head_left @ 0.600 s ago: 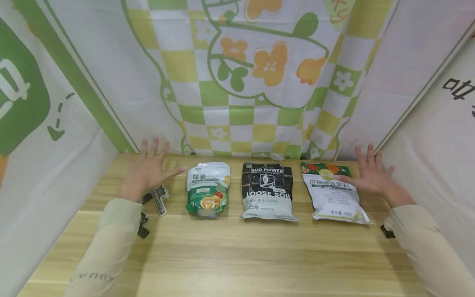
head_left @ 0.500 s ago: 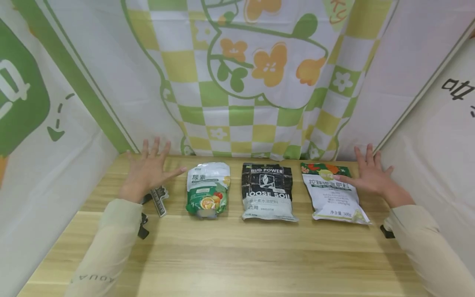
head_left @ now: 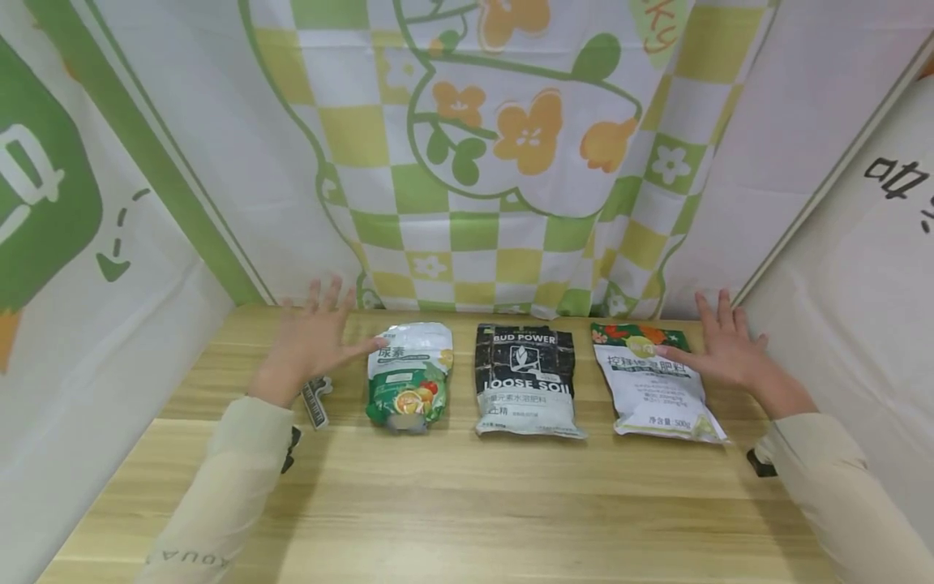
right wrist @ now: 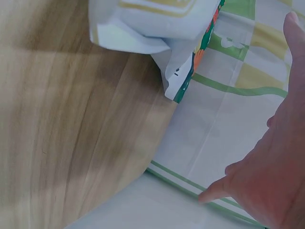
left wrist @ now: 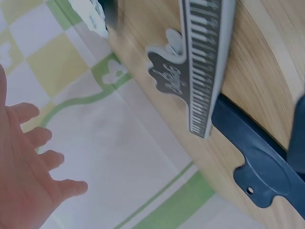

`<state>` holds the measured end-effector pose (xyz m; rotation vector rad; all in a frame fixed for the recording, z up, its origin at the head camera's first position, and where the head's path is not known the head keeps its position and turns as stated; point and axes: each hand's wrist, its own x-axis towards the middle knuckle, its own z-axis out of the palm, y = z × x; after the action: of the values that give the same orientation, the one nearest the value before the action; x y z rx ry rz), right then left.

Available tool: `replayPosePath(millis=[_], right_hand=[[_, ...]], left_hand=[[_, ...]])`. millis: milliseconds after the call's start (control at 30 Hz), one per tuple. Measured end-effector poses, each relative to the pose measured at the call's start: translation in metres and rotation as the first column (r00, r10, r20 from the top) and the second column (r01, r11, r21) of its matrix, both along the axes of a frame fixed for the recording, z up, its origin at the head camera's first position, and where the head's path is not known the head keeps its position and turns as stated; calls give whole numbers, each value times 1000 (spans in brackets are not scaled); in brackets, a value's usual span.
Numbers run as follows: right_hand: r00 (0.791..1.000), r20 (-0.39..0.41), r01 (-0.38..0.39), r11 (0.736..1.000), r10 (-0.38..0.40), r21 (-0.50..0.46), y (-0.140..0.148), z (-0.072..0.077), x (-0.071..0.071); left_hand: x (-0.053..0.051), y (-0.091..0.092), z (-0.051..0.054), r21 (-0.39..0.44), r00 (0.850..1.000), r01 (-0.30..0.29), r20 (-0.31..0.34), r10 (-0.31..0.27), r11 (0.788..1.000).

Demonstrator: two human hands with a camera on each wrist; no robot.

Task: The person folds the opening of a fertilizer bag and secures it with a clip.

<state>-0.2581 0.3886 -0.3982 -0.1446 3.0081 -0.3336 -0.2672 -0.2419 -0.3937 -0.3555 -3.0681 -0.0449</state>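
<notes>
My left hand [head_left: 310,345] hovers with spread fingers at the table's back left, its thumb overlapping the top corner of a green-and-white fertilizer pouch [head_left: 409,377]. Whether it touches is unclear. Beside that wrist lies a piano-key patterned clip [left wrist: 200,67], with a dark blue clip [left wrist: 259,157] against it in the left wrist view. My right hand [head_left: 730,353], fingers also spread, is over the upper right of a white fertilizer bag [head_left: 657,393]; its thumb overlaps the bag's label. Between the two stands out a black-and-white "Loose Soil" bag [head_left: 524,385], lying flat. Neither hand holds anything.
The wooden table [head_left: 467,511] carries the three bags in a row near its back edge. A checked, flowered cloth [head_left: 474,235] hangs behind it. White printed cloth walls rise at the left [head_left: 95,389] and right [head_left: 861,324].
My left hand has shifted right, so its thumb now overlaps the green-and-white pouch. Its forearm followed. The right hand has barely moved, and the bags lie as before.
</notes>
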Motion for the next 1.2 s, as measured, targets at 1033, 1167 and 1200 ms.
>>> replayPosePath(millis=[1033,1167,1200], right_hand=[[998,-39,-53,994,50,-94,-1,-1,20],[995,-78,-73,990,64,-117,-1,-1,23],[994,-87,-75,989,64,-124,-1,-2,24]], left_hand=[[13,77,15,81,969,243,-68,-238,967],[12,90,13,68,958,282,-73,-277,957],[12,94,13,74,956,290,-72,-285,954]])
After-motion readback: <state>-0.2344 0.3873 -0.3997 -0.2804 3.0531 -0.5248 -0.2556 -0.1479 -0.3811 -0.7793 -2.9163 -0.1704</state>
